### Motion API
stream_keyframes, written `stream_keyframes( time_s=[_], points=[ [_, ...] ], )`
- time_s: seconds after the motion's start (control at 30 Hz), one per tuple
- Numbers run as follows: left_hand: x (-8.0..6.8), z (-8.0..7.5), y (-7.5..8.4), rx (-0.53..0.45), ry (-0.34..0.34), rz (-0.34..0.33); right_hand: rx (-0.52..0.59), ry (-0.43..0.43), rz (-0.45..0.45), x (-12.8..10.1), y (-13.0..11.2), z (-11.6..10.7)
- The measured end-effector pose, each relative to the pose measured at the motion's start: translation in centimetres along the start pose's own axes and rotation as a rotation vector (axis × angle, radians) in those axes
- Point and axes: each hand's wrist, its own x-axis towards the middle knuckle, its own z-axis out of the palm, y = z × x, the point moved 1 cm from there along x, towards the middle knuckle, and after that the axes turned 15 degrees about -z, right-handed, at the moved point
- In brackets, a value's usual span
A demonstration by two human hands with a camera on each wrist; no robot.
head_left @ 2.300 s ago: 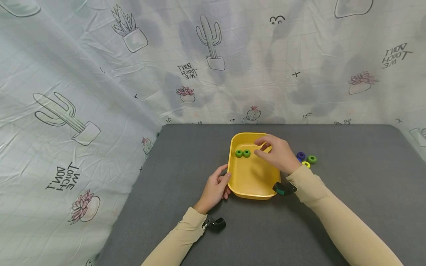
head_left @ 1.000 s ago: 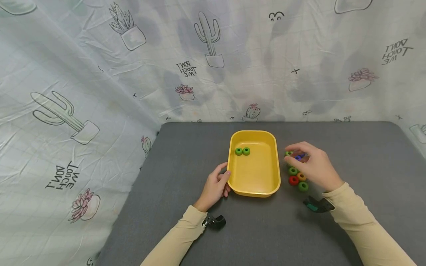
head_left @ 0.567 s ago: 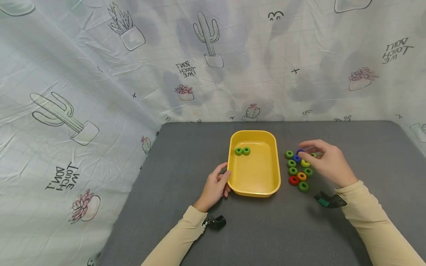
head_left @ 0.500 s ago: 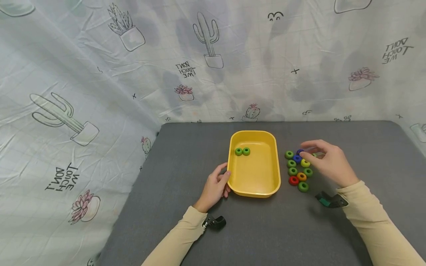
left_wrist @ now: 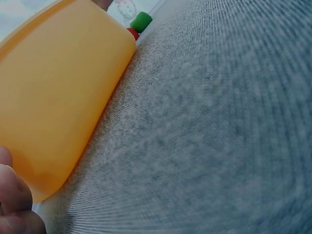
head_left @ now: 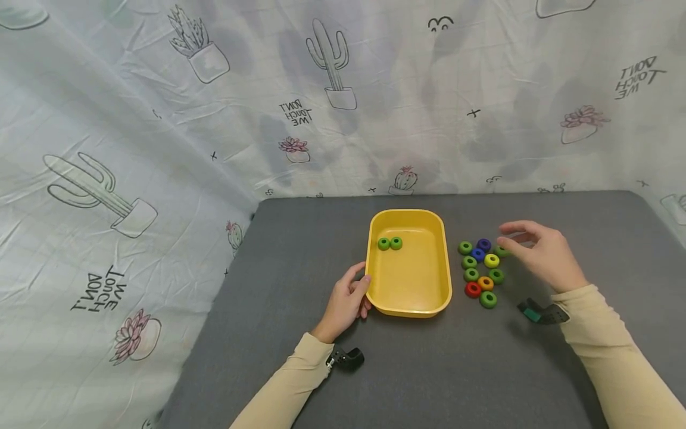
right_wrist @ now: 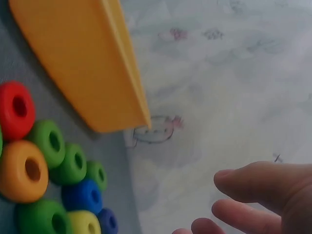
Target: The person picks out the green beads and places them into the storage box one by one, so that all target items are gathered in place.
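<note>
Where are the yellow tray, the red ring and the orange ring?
yellow tray [head_left: 408,286], head view, bare floor of the tray.
red ring [head_left: 472,289], head view, its rim.
orange ring [head_left: 486,283], head view, its rim.

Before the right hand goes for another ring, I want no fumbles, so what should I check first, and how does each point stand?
1. Right hand holds nothing: ok, fingers loosely spread beside the rings.
2. Left hand steadies the yellow tray: ok, fingers on its near left rim.
3. Tray has room: ok, only two green rings lie in its far left corner.
4. Loose ring cluster within reach on the grey table: ok, it lies between tray and right hand.
5. Green ring by the fingertips free to pick up: cannot tell, the hand partly hides it.
</note>
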Motion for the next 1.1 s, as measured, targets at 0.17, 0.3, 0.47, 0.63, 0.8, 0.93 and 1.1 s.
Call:
stream_keyframes(
  time_s=[0.17, 0.3, 0.47, 0.63, 0.8, 0.93, 1.1],
  points=[
    [0.0, 0.0, 0.0, 0.007, 0.004, -0.002, -0.019, -0.015, 0.04, -0.1, 1.1, 0.0],
    [-0.1, 0.0, 0.0, 0.008, 0.003, -0.003, -0.039, -0.031, 0.065, -0.2, 1.8, 0.3],
    [0.0, 0.0, -0.1, 0.01, -0.006, 0.003, -0.048, -0.066, 0.096, -0.4, 2.9, 0.7],
    [-0.1, -0.1, 0.0, 0.014, -0.003, 0.004, -0.045, -0.112, 0.109, -0.4, 3.9, 1.1],
    [-0.1, -0.2, 0.0, 0.022, -0.007, 0.007, -0.052, -0.131, 0.115, -0.5, 4.4, 1.6],
    [0.0, -0.2, -0.1, 0.024, -0.01, 0.009, -0.046, -0.139, 0.117, -0.5, 4.5, 1.8],
    [0.0, -0.3, -0.2, 0.023, -0.016, 0.005, -0.047, -0.155, 0.121, -0.6, 4.7, 2.2]
  ],
)
